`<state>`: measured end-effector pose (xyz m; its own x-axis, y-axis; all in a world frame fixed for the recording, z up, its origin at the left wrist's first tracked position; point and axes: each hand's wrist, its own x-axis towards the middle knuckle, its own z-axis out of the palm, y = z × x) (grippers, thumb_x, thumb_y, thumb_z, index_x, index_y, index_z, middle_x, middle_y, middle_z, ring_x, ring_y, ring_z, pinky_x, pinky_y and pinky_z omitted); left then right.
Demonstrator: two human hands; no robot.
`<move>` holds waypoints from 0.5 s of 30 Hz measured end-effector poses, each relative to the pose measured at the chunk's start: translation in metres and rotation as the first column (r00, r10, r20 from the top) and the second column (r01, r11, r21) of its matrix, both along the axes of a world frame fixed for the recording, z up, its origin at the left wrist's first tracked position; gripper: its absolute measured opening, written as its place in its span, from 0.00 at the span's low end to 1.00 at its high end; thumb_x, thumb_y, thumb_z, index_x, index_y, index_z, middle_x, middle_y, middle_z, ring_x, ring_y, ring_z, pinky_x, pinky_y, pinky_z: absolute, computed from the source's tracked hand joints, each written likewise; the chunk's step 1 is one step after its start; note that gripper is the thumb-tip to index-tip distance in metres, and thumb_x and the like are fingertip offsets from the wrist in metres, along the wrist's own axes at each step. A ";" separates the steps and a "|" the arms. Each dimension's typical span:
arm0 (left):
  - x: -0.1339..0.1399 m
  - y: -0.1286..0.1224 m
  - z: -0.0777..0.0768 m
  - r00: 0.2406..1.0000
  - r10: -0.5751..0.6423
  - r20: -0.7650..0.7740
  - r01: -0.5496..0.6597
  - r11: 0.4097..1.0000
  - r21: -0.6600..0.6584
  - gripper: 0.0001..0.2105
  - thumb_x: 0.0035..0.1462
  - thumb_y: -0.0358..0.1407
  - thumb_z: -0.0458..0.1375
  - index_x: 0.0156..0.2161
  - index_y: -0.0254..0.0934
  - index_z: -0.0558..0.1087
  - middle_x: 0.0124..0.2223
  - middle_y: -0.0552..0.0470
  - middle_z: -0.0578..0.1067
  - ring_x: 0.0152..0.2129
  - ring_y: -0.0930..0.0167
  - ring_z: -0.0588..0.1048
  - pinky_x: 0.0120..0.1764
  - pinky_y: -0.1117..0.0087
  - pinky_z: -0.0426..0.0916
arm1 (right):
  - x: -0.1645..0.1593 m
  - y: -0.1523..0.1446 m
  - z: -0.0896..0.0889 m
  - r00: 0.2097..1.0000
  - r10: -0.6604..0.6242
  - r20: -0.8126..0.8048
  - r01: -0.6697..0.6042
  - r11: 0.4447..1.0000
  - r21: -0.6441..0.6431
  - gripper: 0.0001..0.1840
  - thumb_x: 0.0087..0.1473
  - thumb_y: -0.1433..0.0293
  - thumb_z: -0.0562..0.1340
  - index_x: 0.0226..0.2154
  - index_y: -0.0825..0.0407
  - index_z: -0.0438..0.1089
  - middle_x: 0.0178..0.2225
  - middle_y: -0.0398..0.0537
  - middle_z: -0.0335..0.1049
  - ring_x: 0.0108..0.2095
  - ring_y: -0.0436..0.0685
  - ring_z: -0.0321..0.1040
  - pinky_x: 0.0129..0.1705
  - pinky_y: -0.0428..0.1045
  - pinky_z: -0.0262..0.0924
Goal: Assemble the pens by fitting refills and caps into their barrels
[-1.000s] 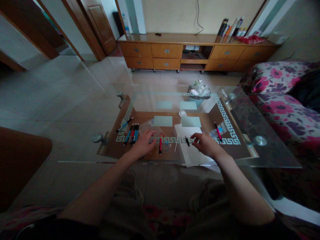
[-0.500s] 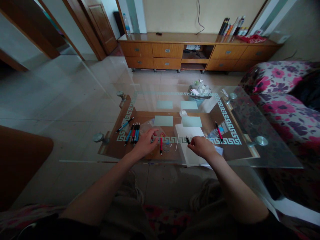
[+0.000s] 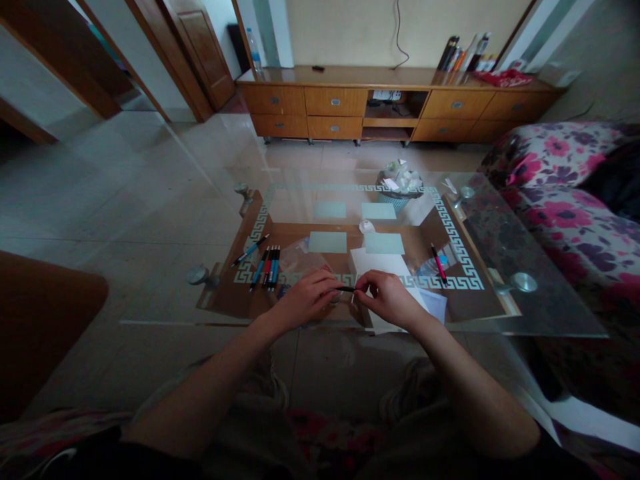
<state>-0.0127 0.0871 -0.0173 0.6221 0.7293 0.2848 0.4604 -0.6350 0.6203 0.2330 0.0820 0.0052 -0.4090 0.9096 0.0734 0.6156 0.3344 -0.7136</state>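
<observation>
Above the near part of the glass table (image 3: 555,313), both my hands meet at a slim black pen part (image 3: 347,289). My left hand (image 3: 309,295) is closed round its left end, fingers together and palm down. My right hand (image 3: 389,299) pinches the other end between thumb and fingertips. Whatever else lies inside the left fingers is hidden. To the left, several blue and red pens (image 3: 271,268) lie side by side, with a single blue pen (image 3: 250,250) slanted beyond them. A red and black pen (image 3: 439,264) rests off to the right.
White paper (image 3: 385,267) shows around my right hand, and a clear plastic bag (image 3: 303,257) behind my left. A bottle with a blue cap (image 3: 443,259) appears near the right-hand pen. Farther off stand a filled waste bin (image 3: 395,197), a wooden cabinet (image 3: 335,100) and a flowered sofa (image 3: 570,213).
My hands have come together. The right moved left with the black part. My left went from spread to closed, and the red pen barrel beside it no longer shows on the table.
</observation>
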 end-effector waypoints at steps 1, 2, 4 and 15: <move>0.000 -0.001 -0.003 1.000 -0.027 -0.008 0.026 1.000 -0.006 0.13 0.66 0.37 0.52 0.52 0.40 0.72 0.48 0.46 0.74 0.48 0.66 0.71 0.54 0.61 0.65 | -0.002 -0.001 0.001 0.999 0.000 -0.033 0.000 1.000 -0.004 0.03 0.54 0.71 0.62 0.32 0.52 0.73 0.30 0.44 0.72 0.28 0.50 0.65 0.32 0.45 0.57; 0.001 -0.001 -0.006 0.999 -0.039 -0.009 0.039 0.999 -0.019 0.12 0.67 0.37 0.51 0.51 0.40 0.72 0.47 0.46 0.75 0.47 0.66 0.72 0.53 0.61 0.66 | -0.004 -0.002 0.001 0.998 -0.003 -0.065 0.002 1.000 -0.006 0.03 0.55 0.70 0.62 0.32 0.52 0.72 0.30 0.44 0.72 0.28 0.50 0.64 0.31 0.45 0.57; 0.002 -0.003 -0.009 1.000 -0.030 0.007 0.030 0.998 -0.051 0.12 0.66 0.37 0.52 0.52 0.39 0.71 0.46 0.46 0.75 0.46 0.66 0.72 0.51 0.63 0.67 | -0.008 -0.004 0.003 0.993 -0.019 -0.119 0.019 1.000 -0.004 0.04 0.56 0.69 0.62 0.33 0.51 0.72 0.30 0.44 0.72 0.27 0.50 0.64 0.30 0.45 0.56; 0.007 -0.003 -0.001 0.933 0.348 0.095 -0.317 0.916 -0.247 0.11 0.64 0.38 0.54 0.48 0.38 0.73 0.43 0.50 0.78 0.37 0.70 0.75 0.41 0.69 0.69 | 0.007 0.015 -0.010 0.966 -0.233 -0.113 0.233 0.972 -0.016 0.11 0.61 0.64 0.60 0.42 0.52 0.74 0.35 0.48 0.77 0.28 0.52 0.69 0.32 0.46 0.62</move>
<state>-0.0056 0.0838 -0.0181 0.2997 0.9416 0.1537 0.5230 -0.2969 0.7990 0.2403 0.0970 -0.0049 -0.1752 0.9790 0.1044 0.5915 0.1894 -0.7838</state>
